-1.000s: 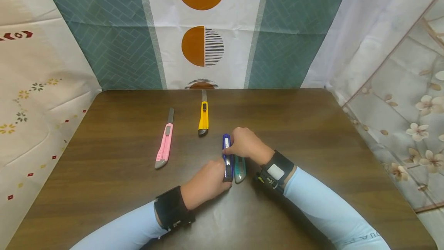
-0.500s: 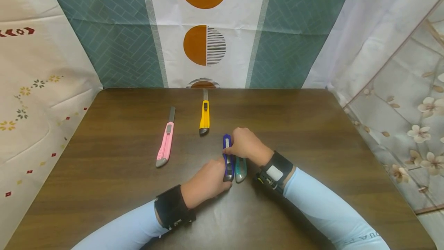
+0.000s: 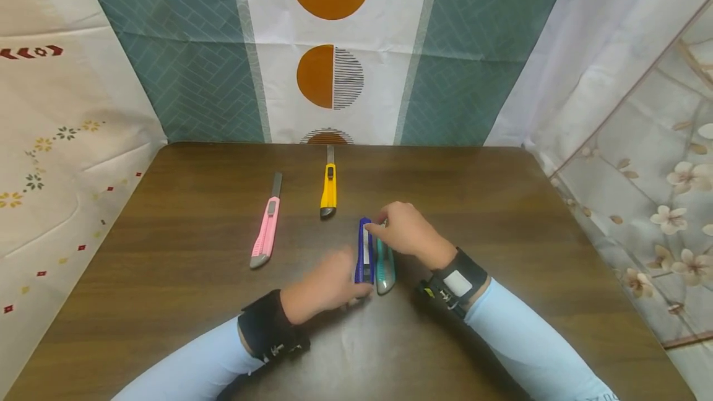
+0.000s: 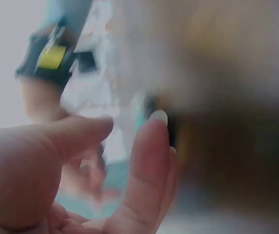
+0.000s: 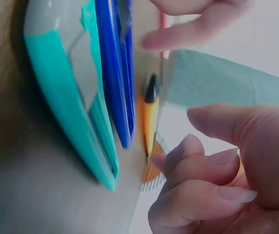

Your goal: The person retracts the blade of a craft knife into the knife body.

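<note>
A blue box cutter (image 3: 363,258) lies on the table with its blade end out of sight. Close along its right side is a teal box cutter (image 3: 385,271) with a grey end. My left hand (image 3: 323,286), blurred by motion, is beside the blue cutter's near end; the left wrist view has its thumb and fingers apart with nothing between them. Over the far ends of both cutters is my right hand (image 3: 409,231). In the right wrist view its thumb and loosely bent fingers stand apart from the blue cutter (image 5: 114,73) and teal cutter (image 5: 61,92), holding nothing.
A yellow box cutter (image 3: 329,190) with its blade out lies near the back edge of the brown table (image 3: 473,197). Left of it is a pink box cutter (image 3: 265,231), blade also extended. Patterned cloths (image 3: 462,79) hang behind and at both sides.
Both hands have let go of the blue cutter. My left hand has drawn back slightly left and toward me, and my right hand has lifted a little to the right.
</note>
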`<action>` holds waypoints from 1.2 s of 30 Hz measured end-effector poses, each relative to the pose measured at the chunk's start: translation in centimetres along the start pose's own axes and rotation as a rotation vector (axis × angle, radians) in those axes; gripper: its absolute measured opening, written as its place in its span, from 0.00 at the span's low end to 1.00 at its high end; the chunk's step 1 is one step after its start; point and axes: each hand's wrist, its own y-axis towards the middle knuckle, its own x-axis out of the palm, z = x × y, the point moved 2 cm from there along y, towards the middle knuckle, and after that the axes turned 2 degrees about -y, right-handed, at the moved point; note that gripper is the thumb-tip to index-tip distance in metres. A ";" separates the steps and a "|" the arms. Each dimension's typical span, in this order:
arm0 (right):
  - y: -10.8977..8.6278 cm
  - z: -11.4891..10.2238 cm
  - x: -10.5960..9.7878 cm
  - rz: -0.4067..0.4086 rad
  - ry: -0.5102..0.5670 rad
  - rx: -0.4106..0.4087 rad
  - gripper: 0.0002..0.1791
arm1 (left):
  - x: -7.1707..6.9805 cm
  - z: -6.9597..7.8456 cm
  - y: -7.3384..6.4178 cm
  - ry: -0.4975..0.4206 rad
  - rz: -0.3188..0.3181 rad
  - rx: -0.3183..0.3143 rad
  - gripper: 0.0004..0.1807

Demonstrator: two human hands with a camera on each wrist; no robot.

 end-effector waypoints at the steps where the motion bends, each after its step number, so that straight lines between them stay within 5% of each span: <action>1: -0.1 0.3 -0.3 0.013 0.023 0.000 0.22 | -0.9 -0.1 0.2 -0.006 0.010 -0.038 0.34; 5: -0.7 1.9 -1.3 0.060 0.121 0.003 0.20 | -5.5 -0.6 2.2 0.033 0.076 -0.200 0.29; 8: -1.1 3.0 -2.2 0.094 0.190 0.002 0.20 | -8.5 -1.4 4.9 0.101 0.111 -0.241 0.19; 11: -1.5 3.9 -3.1 0.131 0.222 -0.001 0.19 | -9.9 -2.3 7.7 0.173 0.117 -0.278 0.18; 14: -1.9 4.3 -3.4 0.158 0.228 -0.011 0.18 | -10.1 -3.4 9.6 0.200 0.117 -0.324 0.19; 19: -2.1 4.6 -3.2 0.166 0.227 -0.031 0.17 | -9.7 -5.0 10.8 0.174 0.132 -0.341 0.22; 29: -0.8 5.5 -1.9 0.147 0.273 -0.068 0.15 | -9.1 -5.6 11.4 0.084 0.102 -0.366 0.22; 36: 1.8 5.9 -0.8 0.108 0.334 -0.084 0.16 | -7.6 -5.4 11.1 -0.132 0.161 -0.308 0.22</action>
